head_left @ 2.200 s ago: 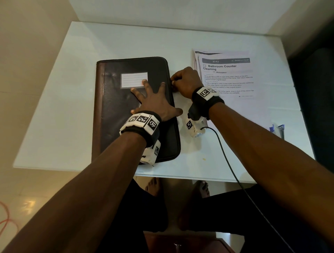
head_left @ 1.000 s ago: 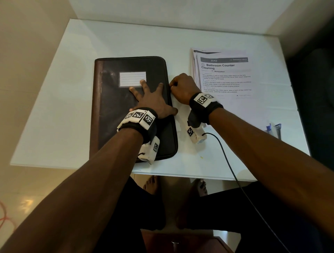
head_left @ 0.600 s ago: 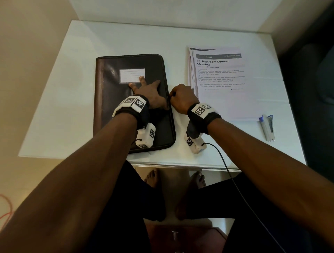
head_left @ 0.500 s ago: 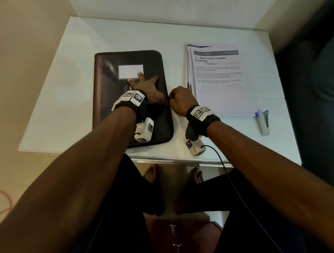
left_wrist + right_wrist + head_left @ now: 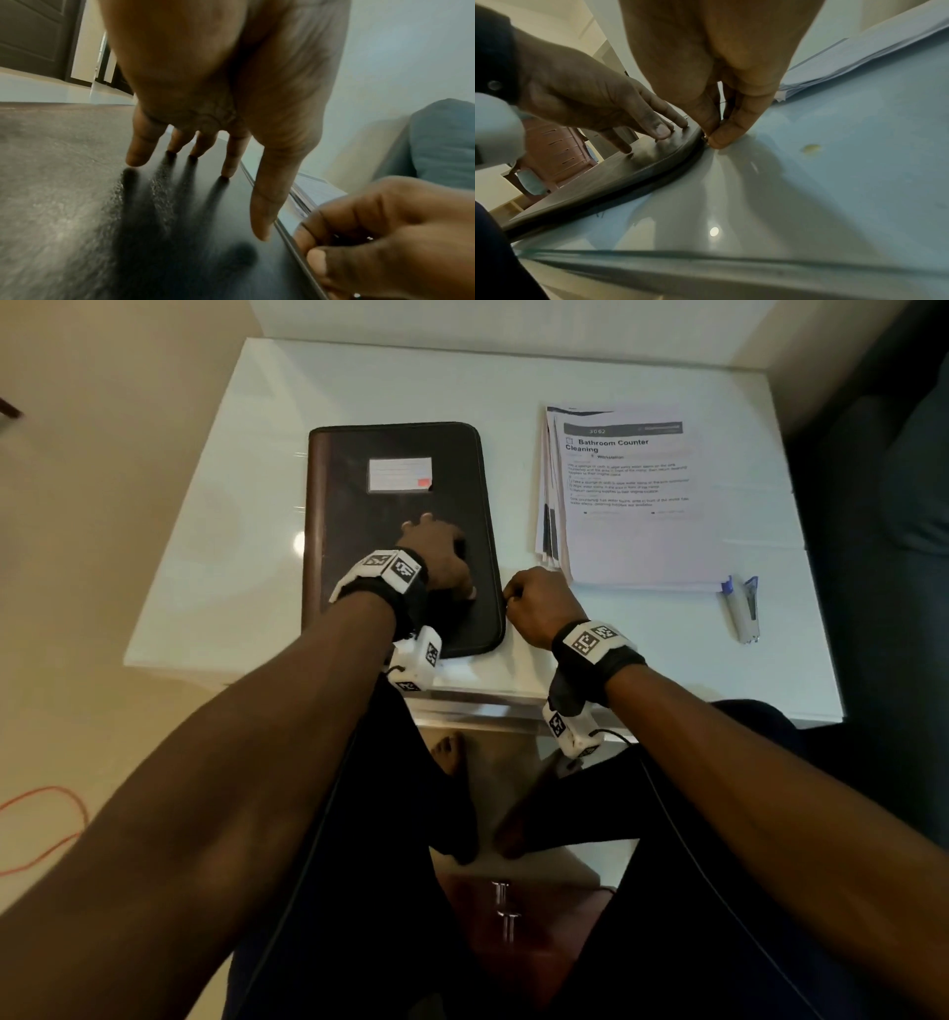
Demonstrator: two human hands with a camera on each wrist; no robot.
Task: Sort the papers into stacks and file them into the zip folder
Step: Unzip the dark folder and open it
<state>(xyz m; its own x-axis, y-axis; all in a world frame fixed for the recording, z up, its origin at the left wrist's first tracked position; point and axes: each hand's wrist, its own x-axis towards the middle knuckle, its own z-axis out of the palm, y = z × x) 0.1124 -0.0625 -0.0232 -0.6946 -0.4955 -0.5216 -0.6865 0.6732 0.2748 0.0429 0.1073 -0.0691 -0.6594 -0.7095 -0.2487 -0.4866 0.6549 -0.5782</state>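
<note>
Left hand (image 5: 436,559): flat, fingers spread, pressing zip folder (image 5: 359,531).
Right hand (image 5: 539,603): pinching zipper pull (image 5: 706,138).
Technique: steady pull round near corner, cover pinned.

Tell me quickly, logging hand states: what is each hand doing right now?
Left hand: open, fingers spread, pressing on the zip folder.
Right hand: pinching the zipper pull at the folder's edge.

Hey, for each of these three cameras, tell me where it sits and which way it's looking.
Head: worn on the head, looking down at the white table, both forearms, feet below.
Left wrist: under the wrist, looking along the left hand spread on the dark leather zip folder.
Right wrist: looking along the right hand pinching the small metal zipper pull.
Both wrist views show both hands and the folder.
</note>
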